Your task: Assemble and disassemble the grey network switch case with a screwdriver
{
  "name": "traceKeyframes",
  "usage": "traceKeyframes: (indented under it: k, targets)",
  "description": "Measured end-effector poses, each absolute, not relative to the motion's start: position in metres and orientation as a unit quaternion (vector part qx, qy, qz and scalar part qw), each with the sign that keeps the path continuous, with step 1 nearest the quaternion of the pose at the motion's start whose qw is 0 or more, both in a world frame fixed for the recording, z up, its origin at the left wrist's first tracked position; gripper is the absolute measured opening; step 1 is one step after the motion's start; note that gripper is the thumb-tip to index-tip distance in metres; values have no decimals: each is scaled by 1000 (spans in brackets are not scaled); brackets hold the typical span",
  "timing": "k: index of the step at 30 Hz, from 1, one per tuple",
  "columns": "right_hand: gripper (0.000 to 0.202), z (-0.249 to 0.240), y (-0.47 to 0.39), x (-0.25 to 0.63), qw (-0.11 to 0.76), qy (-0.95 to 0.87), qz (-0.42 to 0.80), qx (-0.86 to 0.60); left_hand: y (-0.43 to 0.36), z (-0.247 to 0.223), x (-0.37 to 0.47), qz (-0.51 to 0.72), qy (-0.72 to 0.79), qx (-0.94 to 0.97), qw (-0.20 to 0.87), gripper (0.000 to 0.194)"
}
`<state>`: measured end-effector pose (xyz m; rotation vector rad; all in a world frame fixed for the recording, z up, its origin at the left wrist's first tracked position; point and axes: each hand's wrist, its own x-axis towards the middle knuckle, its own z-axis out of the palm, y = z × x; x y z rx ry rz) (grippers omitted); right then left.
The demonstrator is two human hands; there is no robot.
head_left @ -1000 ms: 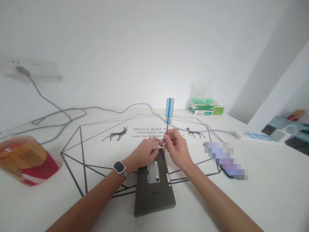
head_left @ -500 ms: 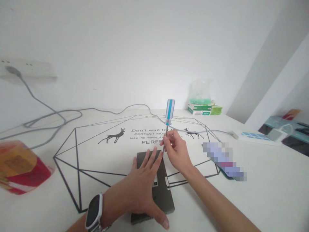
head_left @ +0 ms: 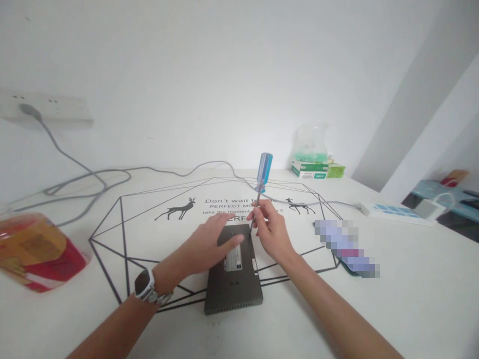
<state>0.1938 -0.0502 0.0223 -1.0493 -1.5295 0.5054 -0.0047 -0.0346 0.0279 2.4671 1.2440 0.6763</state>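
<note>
A dark grey, flat, rectangular device (head_left: 234, 294) lies on the table with a pale label and a row of small vent slots along its near edge. My right hand (head_left: 275, 232) pinches the metal shaft of a screwdriver (head_left: 265, 168), whose clear-and-blue handle points up. The shaft's lower end meets the far right corner of the device. Over the far left part of the device is my left hand (head_left: 213, 239), open, fingers stretched out and thumb apart above the label. Whether its fingers press on the device is hard to tell.
A red-and-yellow packet (head_left: 41, 252) lies at the left. Grey cable (head_left: 149, 168) runs along the back to a white power strip (head_left: 392, 212). Right of my hands is a phone-like object (head_left: 348, 249), pixelated. Green-and-white boxes (head_left: 310, 168) stand against the wall.
My left hand has lifted off the device's middle and shifted to its far left, uncovering the label and near end. The device has turned slightly, and the screwdriver handle has rotated.
</note>
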Motion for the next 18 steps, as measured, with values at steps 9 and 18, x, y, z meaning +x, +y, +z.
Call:
traceKeyframes:
  k: [9,18]
  targets:
    - [18,24,-50,192,563,-658,208,-455,-19,20,9,345,373,835,212,26]
    - [25,23,-47,193,561,-659,201,-459,6,24,24,327,295,836,328,26]
